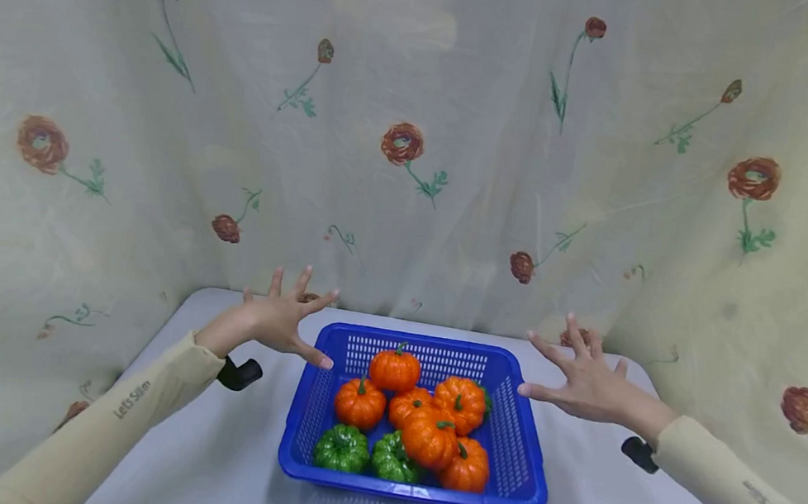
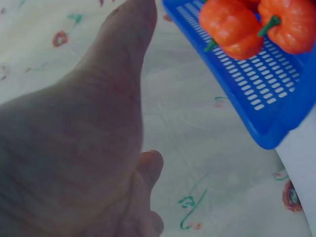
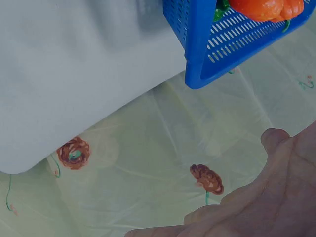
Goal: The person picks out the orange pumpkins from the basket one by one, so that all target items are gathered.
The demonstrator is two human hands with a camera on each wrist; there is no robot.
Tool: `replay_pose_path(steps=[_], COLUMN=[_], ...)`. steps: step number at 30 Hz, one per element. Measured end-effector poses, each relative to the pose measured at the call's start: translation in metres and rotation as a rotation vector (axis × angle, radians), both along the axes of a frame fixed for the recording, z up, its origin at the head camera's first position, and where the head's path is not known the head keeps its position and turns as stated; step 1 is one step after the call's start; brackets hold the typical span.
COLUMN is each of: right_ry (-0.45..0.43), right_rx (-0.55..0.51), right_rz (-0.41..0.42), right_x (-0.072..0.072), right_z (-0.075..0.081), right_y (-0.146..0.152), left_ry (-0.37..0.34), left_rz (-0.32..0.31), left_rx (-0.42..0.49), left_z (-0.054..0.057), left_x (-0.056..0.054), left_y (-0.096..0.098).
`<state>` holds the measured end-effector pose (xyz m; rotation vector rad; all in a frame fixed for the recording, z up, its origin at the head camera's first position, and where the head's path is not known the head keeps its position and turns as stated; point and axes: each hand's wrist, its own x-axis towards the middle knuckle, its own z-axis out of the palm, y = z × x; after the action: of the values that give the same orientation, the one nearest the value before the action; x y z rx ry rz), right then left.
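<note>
A blue plastic basket [image 1: 410,492] with slotted walls stands on the white table. Inside it lie several small orange pumpkins [image 1: 360,402] and green pumpkins [image 1: 342,448], some heaped on others. My left hand [image 1: 281,319] hovers by the basket's back left corner, fingers spread and holding nothing. Over by the back right side is my right hand [image 1: 587,381], likewise spread and holding nothing. In the left wrist view the left hand [image 2: 94,128] appears apart from the basket [image 2: 266,133]. The right wrist view shows the right hand [image 3: 266,197] below the basket's corner [image 3: 195,74], not touching it.
The white table [image 1: 202,445] extends around the basket on every side. Behind and beside it hangs a pale curtain [image 1: 469,209] printed with red flowers. A black wrist strap piece [image 1: 240,374] juts from the left wrist, another [image 1: 640,453] from the right.
</note>
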<state>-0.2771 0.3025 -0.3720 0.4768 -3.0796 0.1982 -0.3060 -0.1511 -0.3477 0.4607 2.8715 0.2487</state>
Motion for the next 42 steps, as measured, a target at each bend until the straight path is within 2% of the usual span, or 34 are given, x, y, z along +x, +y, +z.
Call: replay_pose_path(steps=[11,19,24,29,33,37,40,42], right_ry=[0.007,-0.002,0.026,0.027,-0.022,-0.079,-0.14,-0.187], right_rx=[-0.018,-0.039,-0.061,-0.146,-0.212,-0.24,-0.256,-0.27], right_rz=[-0.004,0.011,0.034,0.113,0.179,0.228,0.243,0.253], right_x=[-0.001,0.001,-0.001,0.002,0.005,0.004,-0.001,-0.004], right_z=[-0.001,0.0,0.0,-0.003,-0.012,-0.021,-0.029,-0.034], right_y=[0.0,0.001,-0.002,-0.014,-0.025,-0.035,-0.043,-0.047], left_ry=[0.041,0.041,0.058,0.052,0.019,-0.099,-0.216,-0.261], left_rz=[-0.009,-0.006,-0.012,0.005,0.046,0.133,0.22,0.262], left_rx=[0.008,0.012,0.111,0.299,0.404,0.52,0.652,0.731], left_z=[0.007,0.006,0.001,-0.013,-0.03,-0.051,-0.069,-0.08], left_x=[0.003,0.005,0.003,-0.001,-0.004,-0.004,-0.003,-0.003], left_y=[-0.003,-0.005,-0.009,-0.014,-0.016,-0.014,-0.011,-0.01])
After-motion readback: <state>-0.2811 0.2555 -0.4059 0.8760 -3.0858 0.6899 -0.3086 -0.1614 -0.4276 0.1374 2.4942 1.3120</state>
